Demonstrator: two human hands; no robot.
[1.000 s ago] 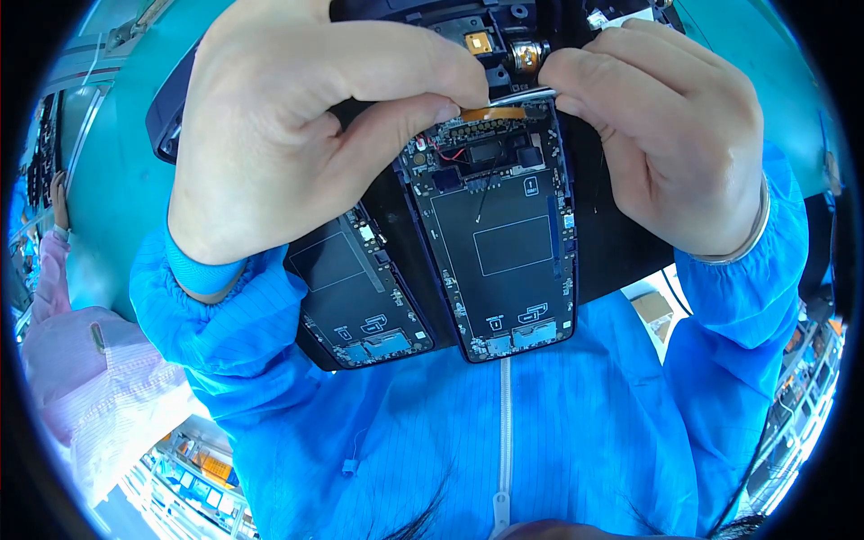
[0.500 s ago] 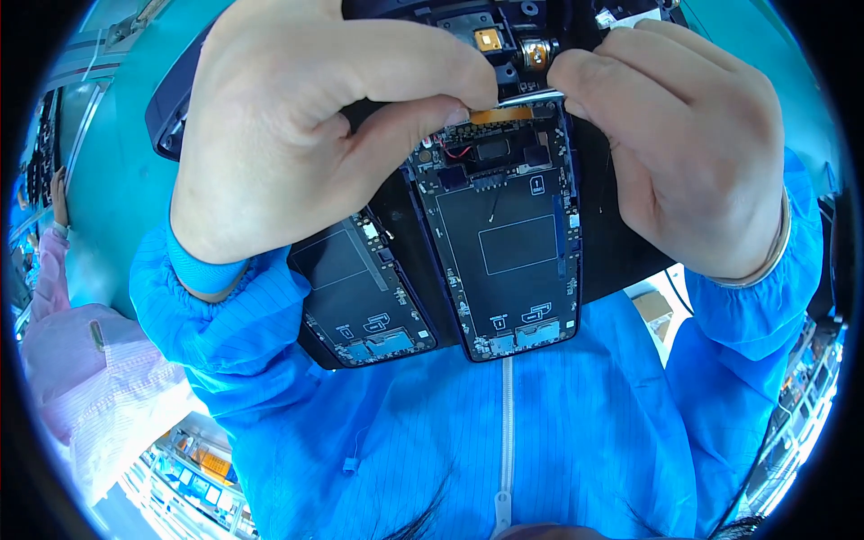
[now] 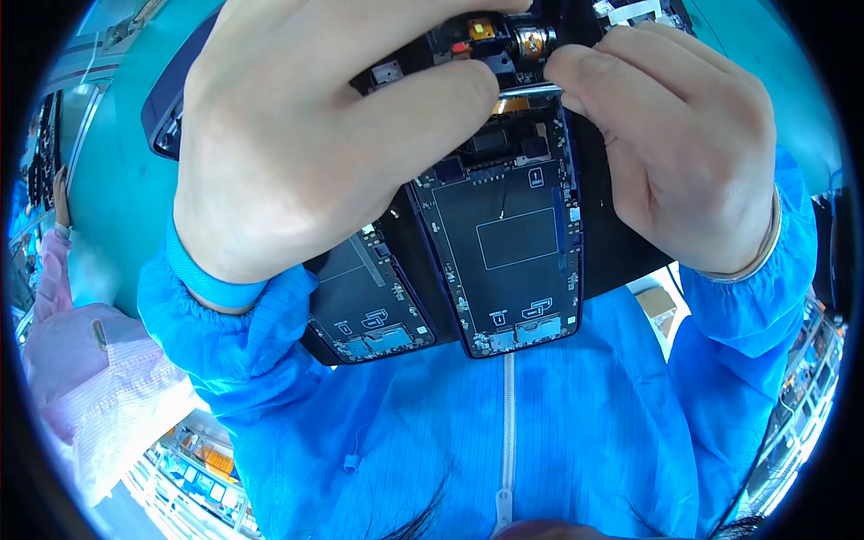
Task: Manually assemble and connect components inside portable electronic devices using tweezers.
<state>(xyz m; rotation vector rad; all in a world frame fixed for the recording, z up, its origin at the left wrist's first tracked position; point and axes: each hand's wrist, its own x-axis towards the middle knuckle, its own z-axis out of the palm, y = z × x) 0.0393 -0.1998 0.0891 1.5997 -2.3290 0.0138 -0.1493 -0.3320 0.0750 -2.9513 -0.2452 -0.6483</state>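
Observation:
An opened black handheld device (image 3: 517, 238), its circuit board and small parts exposed, lies in front of me. Across its upper part runs a thin silver strip (image 3: 529, 90), just above an orange flex cable (image 3: 513, 105). My right hand (image 3: 679, 148) is closed, thumb and forefinger pinched at the strip's right end. The thumb of my left hand (image 3: 297, 135) touches or nearly touches the strip's left end. Its forefinger stretches over the far parts, well apart from the thumb. A round metallic part (image 3: 533, 42) sits between the hands. What lies under my left palm is hidden.
A second opened device (image 3: 373, 315) lies to the left, partly under my left wrist. Both rest on a black surface (image 3: 621, 238) on the green table (image 3: 126, 171). Small parts (image 3: 634, 13) lie at the far right. Another person in pink (image 3: 99, 360) is at the left.
My left thumb and forefinger have parted from their pinch; the forefinger has moved up and away, and more far parts show between them. My right hand has barely moved.

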